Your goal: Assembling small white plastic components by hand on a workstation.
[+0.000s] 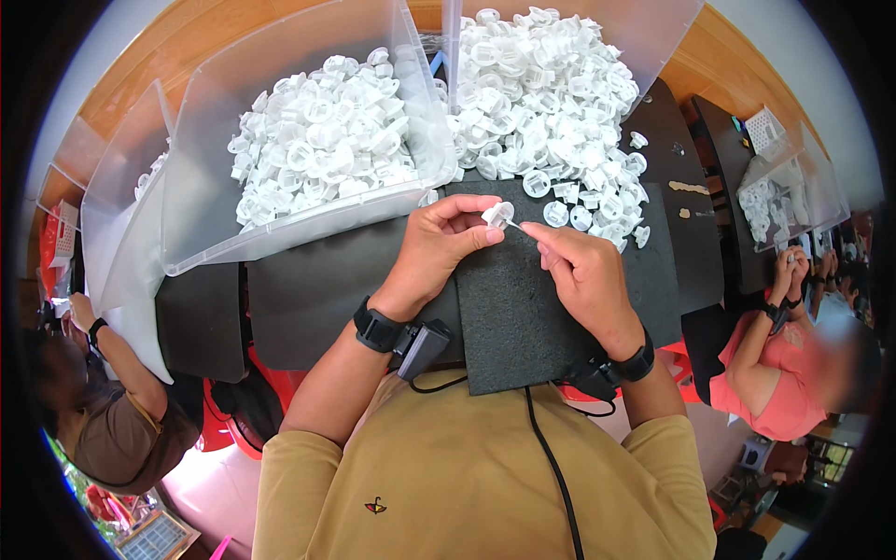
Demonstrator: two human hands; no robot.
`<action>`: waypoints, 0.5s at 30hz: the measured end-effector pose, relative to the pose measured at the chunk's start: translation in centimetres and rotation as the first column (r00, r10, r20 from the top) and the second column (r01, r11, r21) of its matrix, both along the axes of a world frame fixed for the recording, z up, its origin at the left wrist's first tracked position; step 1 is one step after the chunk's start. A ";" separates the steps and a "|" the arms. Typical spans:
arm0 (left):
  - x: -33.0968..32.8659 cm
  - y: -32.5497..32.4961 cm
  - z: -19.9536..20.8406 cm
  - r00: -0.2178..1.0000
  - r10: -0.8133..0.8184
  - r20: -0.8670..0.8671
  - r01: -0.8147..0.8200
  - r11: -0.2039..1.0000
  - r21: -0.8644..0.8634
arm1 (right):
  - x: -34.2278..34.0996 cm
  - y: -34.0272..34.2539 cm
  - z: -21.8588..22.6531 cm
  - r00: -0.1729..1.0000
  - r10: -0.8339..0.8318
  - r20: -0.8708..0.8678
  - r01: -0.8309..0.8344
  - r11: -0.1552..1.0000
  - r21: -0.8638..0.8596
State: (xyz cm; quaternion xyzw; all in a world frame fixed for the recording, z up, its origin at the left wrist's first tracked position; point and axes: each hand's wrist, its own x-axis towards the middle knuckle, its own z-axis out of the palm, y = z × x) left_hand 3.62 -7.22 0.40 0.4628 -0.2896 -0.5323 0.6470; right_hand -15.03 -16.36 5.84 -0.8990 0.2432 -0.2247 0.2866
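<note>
My left hand pinches a small white plastic part with a round flange between thumb and fingers, above a black foam mat. From the right, my right hand reaches toward it, fingers curled and index finger extended. A thin, pale sliver shows between that fingertip and the part; whether it is a tool or a piece of plastic is too small to tell. Just beyond my hands, a large heap of similar white parts spills over the mat's far side.
At the far left stands a clear plastic bin holding more white parts. A second clear bin lies behind the heap. Co-workers sit on both sides, in brown and in pink. A black cable hangs down my front.
</note>
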 end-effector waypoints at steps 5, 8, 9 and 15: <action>-0.1 0.0 0.2 0.984 -0.020 -0.178 0.018 1.000 -0.009 | 0.1 -0.2 -0.3 1.000 -0.012 0.013 0.010 0.989 0.148; -0.3 0.0 0.4 0.967 -0.001 -0.253 0.000 1.000 -0.005 | 0.0 0.1 0.1 1.000 -0.023 0.005 0.023 0.999 0.038; -0.3 0.0 0.5 0.967 -0.002 -0.253 0.001 1.000 -0.006 | 0.0 0.2 0.2 1.000 -0.031 -0.006 0.031 0.999 0.008; -0.3 0.1 0.7 0.964 0.005 -0.265 -0.003 1.000 0.008 | 0.1 0.4 -0.1 0.998 -0.040 0.039 0.040 0.999 -0.012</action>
